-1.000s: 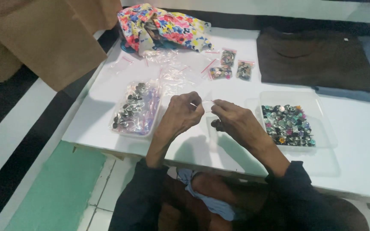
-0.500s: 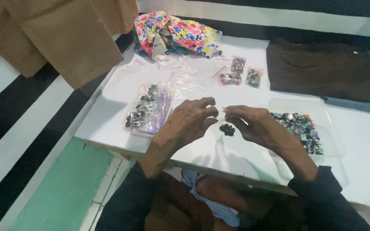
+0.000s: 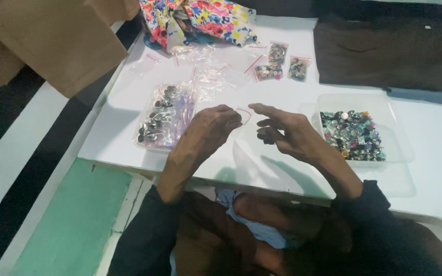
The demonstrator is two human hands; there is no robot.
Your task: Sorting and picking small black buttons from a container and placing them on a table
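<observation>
While our left hand [image 3: 215,127] pinches the small bag [image 3: 243,115] above the desk [image 3: 292,168], our right hand [image 3: 287,134] grasps dark beads [image 3: 266,137]; a loose grip could spill them past the bag's narrow mouth.

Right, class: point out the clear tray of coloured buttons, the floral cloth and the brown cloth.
clear tray [image 3: 396,148]: head view, bare right rim.
floral cloth [image 3: 211,18]: head view, middle of the bundle.
brown cloth [image 3: 384,53]: head view, flat centre.

The small dark pieces [image 3: 266,137] under the right hand [image 3: 287,134] are too blurred to identify; the brown cloth [image 3: 390,53] runs past the far edge.
</observation>
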